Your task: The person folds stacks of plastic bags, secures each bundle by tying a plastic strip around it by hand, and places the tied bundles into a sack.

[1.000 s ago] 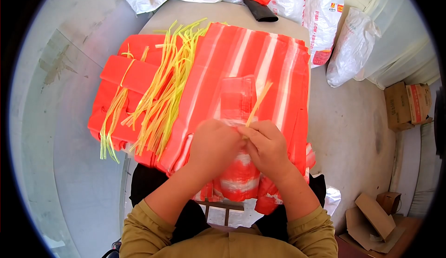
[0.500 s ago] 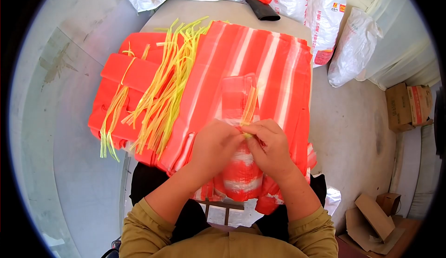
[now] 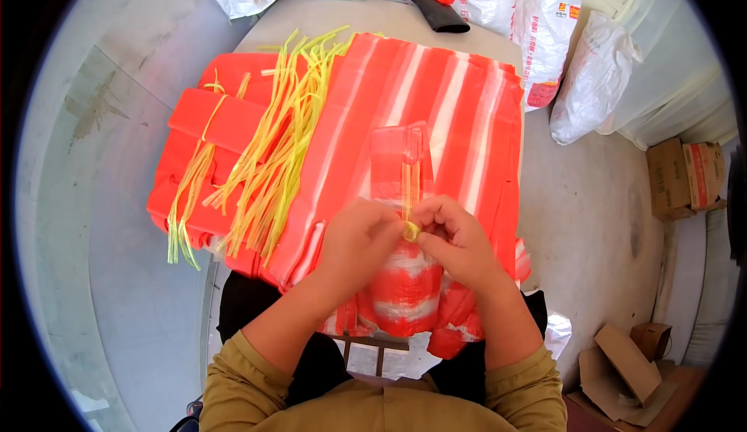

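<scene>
Both hands meet over a folded bundle of red-and-white striped plastic (image 3: 405, 288), which lies lengthwise toward my body. My left hand (image 3: 359, 239) pinches a yellow plastic strip (image 3: 411, 232) from the left. From the right, my right hand (image 3: 457, 244) is closed on the same strip. A small loop or knot shows between the fingertips, and the strip's loose ends run up along the bundle. Under the bundle lies a broad stack of striped plastic sheets (image 3: 377, 89). Loose yellow strips (image 3: 284, 148) are draped along the stack's left edge.
Folded red plastic (image 3: 206, 117) is piled at the left of the table (image 3: 311, 15). A black-and-red item (image 3: 437, 10) lies at the far edge. White printed sacks (image 3: 537, 35) stand behind. Cardboard boxes (image 3: 675, 179) are on the right, with opened cardboard (image 3: 626, 377) lower down.
A rounded yellow loop now shows between my fingertips. The strip's ends have swung upright along the bundle, and my right hand has shifted slightly; the stack stays put.
</scene>
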### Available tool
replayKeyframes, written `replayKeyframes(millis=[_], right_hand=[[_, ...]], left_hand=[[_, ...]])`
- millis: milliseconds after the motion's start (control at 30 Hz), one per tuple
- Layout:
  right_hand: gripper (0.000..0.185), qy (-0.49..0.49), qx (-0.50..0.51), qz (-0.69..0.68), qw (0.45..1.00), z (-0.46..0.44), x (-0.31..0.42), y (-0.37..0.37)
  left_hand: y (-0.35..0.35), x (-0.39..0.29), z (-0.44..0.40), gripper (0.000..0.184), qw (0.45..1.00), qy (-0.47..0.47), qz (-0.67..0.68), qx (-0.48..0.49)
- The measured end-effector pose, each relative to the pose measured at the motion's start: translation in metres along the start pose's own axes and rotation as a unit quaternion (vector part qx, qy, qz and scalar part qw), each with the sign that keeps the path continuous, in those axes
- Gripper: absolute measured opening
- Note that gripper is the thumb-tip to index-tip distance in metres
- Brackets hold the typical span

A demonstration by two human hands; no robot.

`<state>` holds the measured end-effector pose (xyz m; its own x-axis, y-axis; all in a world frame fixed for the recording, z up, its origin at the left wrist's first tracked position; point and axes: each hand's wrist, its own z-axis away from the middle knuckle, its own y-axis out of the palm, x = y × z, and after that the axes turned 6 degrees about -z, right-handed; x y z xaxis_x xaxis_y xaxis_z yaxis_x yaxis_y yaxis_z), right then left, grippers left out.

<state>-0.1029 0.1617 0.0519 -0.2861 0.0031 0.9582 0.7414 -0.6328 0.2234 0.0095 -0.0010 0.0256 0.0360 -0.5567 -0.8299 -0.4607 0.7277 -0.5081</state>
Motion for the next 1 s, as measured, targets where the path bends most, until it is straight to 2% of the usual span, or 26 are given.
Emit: replayKeyframes(millis=[33, 133, 233, 333, 433, 533, 633, 733, 833, 933, 1000], right_hand=[[0.015, 0.006, 0.022, 0.003, 1.000, -0.001, 0.001, -0.003], [0.015, -0.158, 0.058, 0.205, 0.964, -0.004, -0.009, -0.010], [0.016, -0.226, 0.044, 0.277, 0.933, -0.006, -0.010, -0.010], [0.016, -0.237, 0.052, 0.324, 0.914, -0.006, -0.010, -0.014], [0.015, -0.209, 0.078, 0.320, 0.921, -0.002, -0.009, -0.019], [0.017, -0.236, 0.092, 0.374, 0.892, 0.001, -0.006, -0.031], [0.033, -0.226, 0.027, 0.362, 0.904, 0.003, -0.003, -0.030], [0.056, -0.149, -0.013, 0.320, 0.936, 0.005, -0.003, -0.030], [0.066, 0.024, -0.003, 0.370, 0.929, 0.009, 0.018, -0.013], [0.065, -0.041, -0.003, 0.353, 0.935, 0.011, 0.006, -0.014], [0.064, -0.025, -0.018, 0.208, 0.978, 0.017, 0.007, -0.010]], left_hand=[[0.000, 0.001, 0.000, 0.010, 1.000, -0.009, 0.008, 0.005], [0.003, 0.004, 0.002, 0.009, 1.000, -0.024, 0.009, -0.003], [0.001, 0.001, 0.001, 0.009, 1.000, -0.019, 0.010, -0.013], [-0.004, 0.003, -0.006, 0.008, 0.993, 0.083, -0.079, -0.023], [-0.006, 0.006, -0.009, 0.009, 0.985, 0.080, -0.143, -0.047], [-0.012, 0.007, -0.016, 0.012, 0.973, 0.070, -0.210, -0.063], [-0.008, -0.002, -0.018, 0.013, 0.961, 0.037, -0.215, -0.171], [-0.017, 0.000, -0.008, 0.014, 0.983, -0.026, -0.152, -0.104], [-0.026, -0.012, 0.006, 0.017, 0.991, -0.026, -0.119, 0.061], [-0.027, -0.013, 0.011, 0.018, 0.994, -0.025, -0.066, 0.078], [-0.031, -0.018, 0.012, 0.025, 0.993, -0.087, -0.012, 0.084]])
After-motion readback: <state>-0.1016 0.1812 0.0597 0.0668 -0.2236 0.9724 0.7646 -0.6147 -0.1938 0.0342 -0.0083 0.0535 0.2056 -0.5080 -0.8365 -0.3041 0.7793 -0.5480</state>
